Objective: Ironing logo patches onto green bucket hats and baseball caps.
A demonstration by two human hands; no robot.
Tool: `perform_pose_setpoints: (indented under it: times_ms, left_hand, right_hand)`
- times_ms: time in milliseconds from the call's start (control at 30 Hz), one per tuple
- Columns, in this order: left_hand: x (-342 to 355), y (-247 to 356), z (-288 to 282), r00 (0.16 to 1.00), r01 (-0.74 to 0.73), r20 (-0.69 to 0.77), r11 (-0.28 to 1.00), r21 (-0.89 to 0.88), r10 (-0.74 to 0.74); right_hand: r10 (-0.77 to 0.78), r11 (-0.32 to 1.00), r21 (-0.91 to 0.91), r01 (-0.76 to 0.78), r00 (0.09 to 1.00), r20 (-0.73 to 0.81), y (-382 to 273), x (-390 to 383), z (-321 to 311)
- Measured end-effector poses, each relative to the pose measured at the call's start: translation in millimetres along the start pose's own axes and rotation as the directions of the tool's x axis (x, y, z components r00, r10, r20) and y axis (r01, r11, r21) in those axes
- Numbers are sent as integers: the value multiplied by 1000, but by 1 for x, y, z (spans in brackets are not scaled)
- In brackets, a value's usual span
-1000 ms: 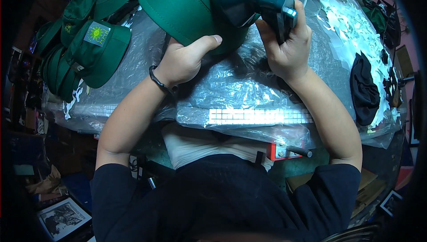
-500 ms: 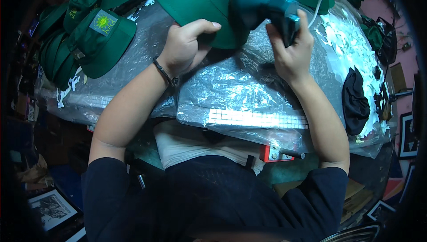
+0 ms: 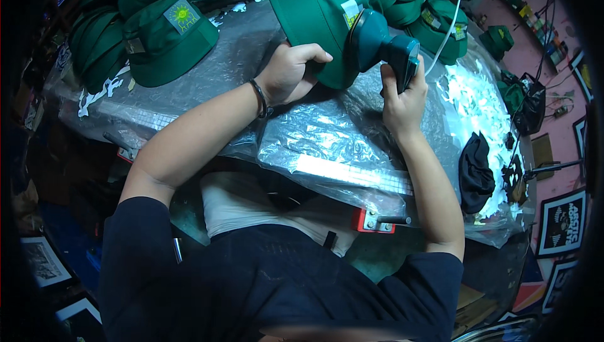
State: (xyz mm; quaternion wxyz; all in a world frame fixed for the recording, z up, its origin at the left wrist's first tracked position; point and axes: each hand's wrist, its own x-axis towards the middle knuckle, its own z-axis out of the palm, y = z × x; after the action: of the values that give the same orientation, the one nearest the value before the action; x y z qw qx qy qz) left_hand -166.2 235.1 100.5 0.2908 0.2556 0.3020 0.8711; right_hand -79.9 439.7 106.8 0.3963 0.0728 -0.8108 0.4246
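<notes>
A green cap is held down by its brim on the plastic-covered bench, the left hand closed around the brim edge. A teal hand iron is pressed against the cap, its handle clamped in the right hand. More green caps are piled nearby.

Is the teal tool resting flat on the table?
No, the right hand holds the teal handheld tool up, its round head against the green cap.

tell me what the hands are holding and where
Left hand grips the green cap at its lower edge; right hand holds the teal tool by its handle.
</notes>
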Motion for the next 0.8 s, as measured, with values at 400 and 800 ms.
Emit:
perform_pose_setpoints:
  times_ms: [400, 800]
  left_hand:
    - [4, 66, 6, 978, -187, -143, 943, -275, 152]
    - [-110, 28, 29, 944, -331, -122, 881, -339, 307]
  right_hand:
    - [-27, 951, -310, -2, 996, -90, -3, 28, -41]
    - [-25, 786, -604, 133, 983, 183, 42, 16, -31]
